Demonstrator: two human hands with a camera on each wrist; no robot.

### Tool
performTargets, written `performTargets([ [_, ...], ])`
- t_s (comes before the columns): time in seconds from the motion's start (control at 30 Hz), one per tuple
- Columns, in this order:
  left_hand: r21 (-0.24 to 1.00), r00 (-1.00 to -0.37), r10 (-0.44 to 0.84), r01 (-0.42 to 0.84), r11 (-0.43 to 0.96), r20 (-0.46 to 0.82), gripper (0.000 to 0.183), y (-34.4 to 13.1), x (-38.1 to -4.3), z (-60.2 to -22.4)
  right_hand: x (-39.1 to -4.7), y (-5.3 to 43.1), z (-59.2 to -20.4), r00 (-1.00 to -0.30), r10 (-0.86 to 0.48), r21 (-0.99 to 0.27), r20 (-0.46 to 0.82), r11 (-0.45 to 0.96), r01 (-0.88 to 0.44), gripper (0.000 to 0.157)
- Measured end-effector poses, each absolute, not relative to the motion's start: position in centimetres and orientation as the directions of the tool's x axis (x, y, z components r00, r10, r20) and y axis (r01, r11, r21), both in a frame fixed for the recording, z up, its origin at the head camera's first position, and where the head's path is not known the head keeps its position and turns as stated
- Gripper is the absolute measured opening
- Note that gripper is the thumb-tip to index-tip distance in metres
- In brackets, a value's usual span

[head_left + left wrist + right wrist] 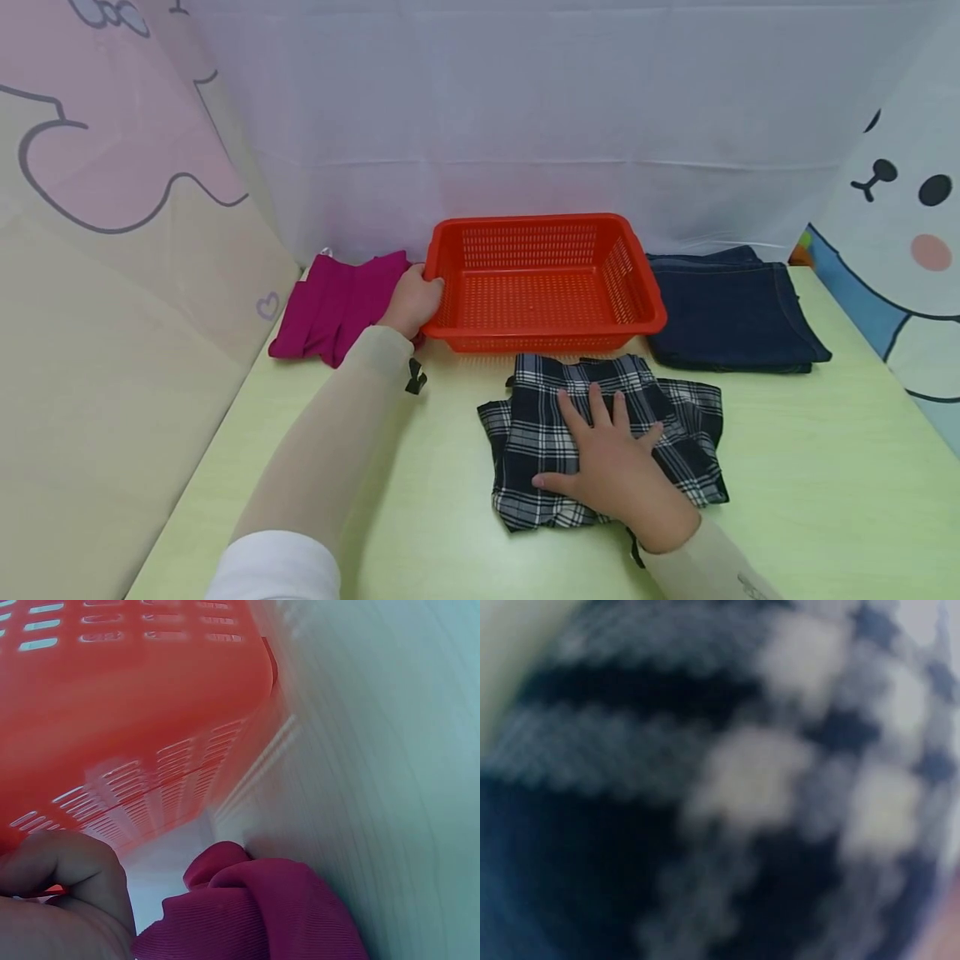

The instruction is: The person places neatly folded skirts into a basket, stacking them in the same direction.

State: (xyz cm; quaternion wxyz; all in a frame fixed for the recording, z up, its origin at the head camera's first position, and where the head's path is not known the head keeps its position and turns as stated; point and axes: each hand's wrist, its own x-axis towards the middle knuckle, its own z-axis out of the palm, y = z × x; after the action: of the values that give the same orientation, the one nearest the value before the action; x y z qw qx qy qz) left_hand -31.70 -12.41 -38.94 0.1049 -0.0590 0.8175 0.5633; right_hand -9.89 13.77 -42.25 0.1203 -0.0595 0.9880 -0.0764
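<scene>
Your basket [528,300] is moulded plastic, smooth and semi-glossy at the rim, with slotted walls. Your plaid garment [543,433] is woven cloth, matt, with a visible textile texture. Note the magenta garment [341,304] beside the basket: matt cloth, finely ribbed. The folded trousers [731,312] present as matt denim with stitched seams. Your table [442,492] has a smooth, wood-grained surface with a soft sheen. Behind it you face a creased, thin sheet [540,100], faintly shiny.
</scene>
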Motion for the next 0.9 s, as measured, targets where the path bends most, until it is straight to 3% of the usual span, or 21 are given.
performTargets([
  [0.5,0.918,-0.972,0.038,-0.207,0.340,-0.233,0.044,-12.5,-31.5,-38.7,-10.8,8.4,-42.2,-0.961,-0.125,-0.096,-0.247,0.990,-0.104,0.121],
  [0.9,0.916,-0.973,0.048,-0.193,0.351,-0.224,0.042,-12.7,-31.8,-38.9,-10.8,7.8,-41.7,-0.963,-0.114,-0.116,-0.245,0.989,-0.087,0.117],
])
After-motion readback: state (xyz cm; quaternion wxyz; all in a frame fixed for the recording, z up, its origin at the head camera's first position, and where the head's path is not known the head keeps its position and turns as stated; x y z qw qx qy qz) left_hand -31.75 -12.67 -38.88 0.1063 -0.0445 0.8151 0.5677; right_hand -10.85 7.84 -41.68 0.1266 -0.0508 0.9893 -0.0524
